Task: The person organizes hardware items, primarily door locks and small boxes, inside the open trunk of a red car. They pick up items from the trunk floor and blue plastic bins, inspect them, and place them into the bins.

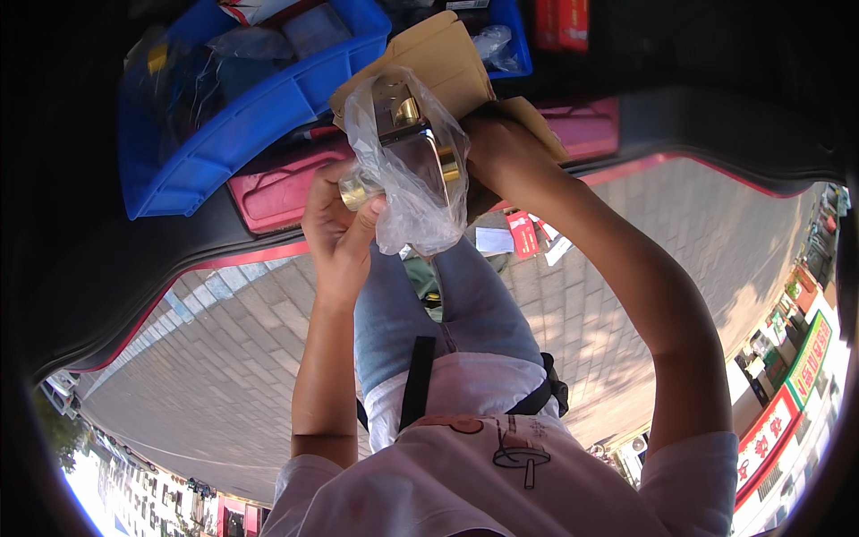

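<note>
A dark, shiny metal fitting point(417, 148) with gold-coloured round parts sits inside a clear plastic bag point(413, 219) in front of me. My left hand point(335, 228) is closed at its left side, with thumb and fingers around a gold cylindrical end point(354, 191). On the other side, my right hand point(503, 152) reaches in behind the bag, beside an open brown cardboard box point(452, 61). The box and bag hide those fingers, so their grip does not show. The box's flaps stand up behind the fitting.
Blue plastic bins point(242, 134) with bagged items stand in the vehicle's open rear at the upper left. A red box point(562, 22) lies farther back. Below the red-edged sill, a red packet point(521, 234) and white papers point(494, 240) lie on the paving point(259, 349).
</note>
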A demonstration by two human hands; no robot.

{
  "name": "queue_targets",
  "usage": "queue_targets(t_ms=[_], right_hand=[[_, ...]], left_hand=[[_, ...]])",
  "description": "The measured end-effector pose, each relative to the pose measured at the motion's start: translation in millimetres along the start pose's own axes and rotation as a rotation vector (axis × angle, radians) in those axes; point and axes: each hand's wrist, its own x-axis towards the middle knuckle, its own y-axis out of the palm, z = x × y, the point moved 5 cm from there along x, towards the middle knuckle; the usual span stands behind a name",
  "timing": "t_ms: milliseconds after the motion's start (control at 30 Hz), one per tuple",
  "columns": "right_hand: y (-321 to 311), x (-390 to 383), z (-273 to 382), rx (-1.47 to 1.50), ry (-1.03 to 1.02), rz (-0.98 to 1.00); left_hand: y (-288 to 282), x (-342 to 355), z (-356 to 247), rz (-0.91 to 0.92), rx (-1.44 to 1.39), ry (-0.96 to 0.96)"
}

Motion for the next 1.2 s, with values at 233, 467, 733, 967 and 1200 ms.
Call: queue_targets(t_ms=[233,467,733,967,1200], right_hand=[[-48.8,-41.1,-14.2,0.597,0.320,-0.287],[-31.2,-67.9,-20.7,2.014,0.005,-0.305],[-24.8,-50.4,5.2,2.481,0.365,-0.122],[-72.5,-34.5,25.4,1.500,0.539,-0.180],[-48.0,9.4,52.4,-0.268,0.153,0.173]], left_hand=[[-14.8,8.4,15.1,-0.068,-0.082,-0.064],[-12.9,14.6,15.4,-0.133,-0.094,-0.135],[-12.1,11.6,21.5,-0.112,-0.121,-0.166],[-22.2,15.1,22.4,-0.087,-0.219,-0.128],[-36.7,5.2,35.0,-0.137,-0.464,-0.187]])
